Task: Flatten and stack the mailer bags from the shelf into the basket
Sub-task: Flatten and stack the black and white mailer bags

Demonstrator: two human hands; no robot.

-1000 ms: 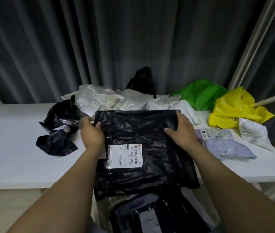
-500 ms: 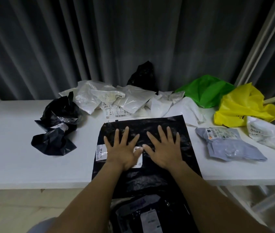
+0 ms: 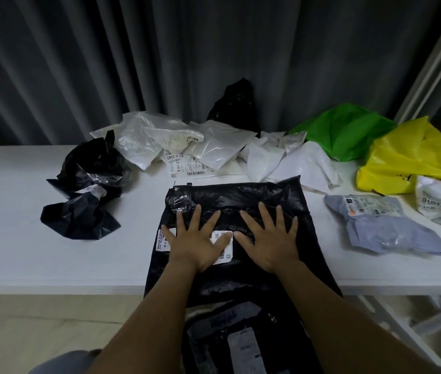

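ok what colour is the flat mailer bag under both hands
Glossy black plastic mailer bag, with a white shipping label; head view.

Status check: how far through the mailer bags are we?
Done: some flat bags stacked below the shelf edge. In hand: left hand and right hand press the black mailer flat. Left: crumpled black bags, white bags, green bag, yellow bag, grey bag.

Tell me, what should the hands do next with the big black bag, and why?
Probably slide both hands apart, toward the bag's sides. The left hand and right hand lie flat and open on the black mailer bag, side by side at its middle, and its far part looks creased.
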